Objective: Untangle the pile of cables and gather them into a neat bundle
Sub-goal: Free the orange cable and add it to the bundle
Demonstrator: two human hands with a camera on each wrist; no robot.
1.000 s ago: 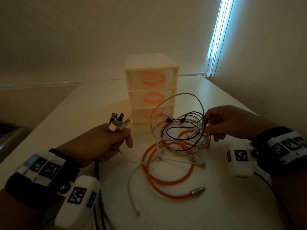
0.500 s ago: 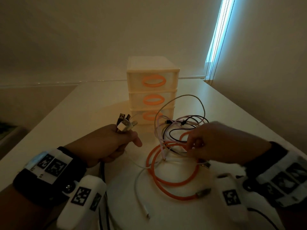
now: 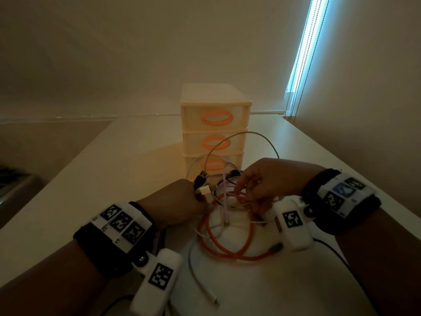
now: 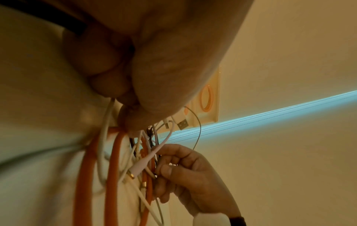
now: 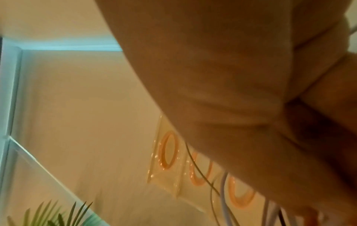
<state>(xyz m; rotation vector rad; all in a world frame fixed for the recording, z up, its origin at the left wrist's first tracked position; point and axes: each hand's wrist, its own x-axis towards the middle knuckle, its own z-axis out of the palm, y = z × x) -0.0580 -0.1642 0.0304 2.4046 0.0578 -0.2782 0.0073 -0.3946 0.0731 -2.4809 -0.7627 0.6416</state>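
Note:
A tangle of cables lies on the white table: a thick orange cable in loops, thin white, pink and black ones, and a grey-green loop that arches up. My left hand grips a bunch of USB plugs that stick out above its fist; in the left wrist view the plugs show past the curled fingers. Just right of it, my right hand reaches into the tangle and pinches thin cables between thumb and fingers. The right wrist view shows mostly palm.
A small cream three-drawer box with orange oval handles stands just behind the cables. A white cable end trails toward the table's near edge. A wall and blind cords are at the right. Plant leaves show low in the right wrist view.
My right hand has come left and down into the tangle, close to the left hand. The left hand with the plugs has shifted right toward the cables.

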